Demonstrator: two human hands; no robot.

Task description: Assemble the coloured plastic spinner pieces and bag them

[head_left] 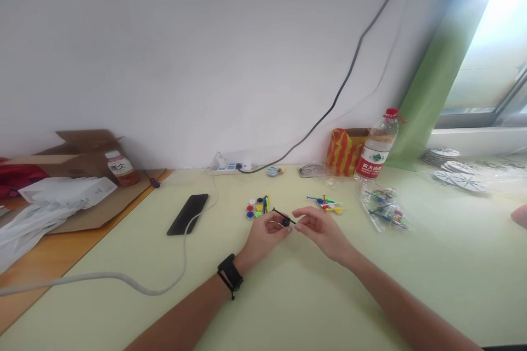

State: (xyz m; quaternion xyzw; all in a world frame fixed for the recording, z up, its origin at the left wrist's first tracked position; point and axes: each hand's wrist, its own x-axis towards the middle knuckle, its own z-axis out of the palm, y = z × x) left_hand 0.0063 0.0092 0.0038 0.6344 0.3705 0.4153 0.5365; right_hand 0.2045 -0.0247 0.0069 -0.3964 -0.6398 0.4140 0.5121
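The left hand (267,231) grasps a black disc (285,222) with a thin black stick (281,214) lying across it, held above the table (284,307) in the middle of the scene. The right hand (323,232) has its thumb and forefinger at the stick's near right end; I cannot tell whether they grip it or are just beside it. A black band (230,273) circles the left wrist.

Just beyond the left hand lie small coloured discs (259,208) in rows, with coloured sticks (265,204) along their right side. More loose sticks (326,204) lie in a heap beyond the right hand. Farther right, a clear plastic bag (375,222) lies flat with blue, green and other coloured pieces showing through it.

Behind that bag stands a large clear bottle (374,156) with a red cap; its water level is hard to tell. Just left of it is a red and yellow bag (341,153), its contents hidden. At far left, a small capped bottle (122,169) shows reddish-brown liquid below its label, beside an open cardboard box (88,162) and a crumpled white plastic bag (61,200). A phone (188,214) lies left of the discs
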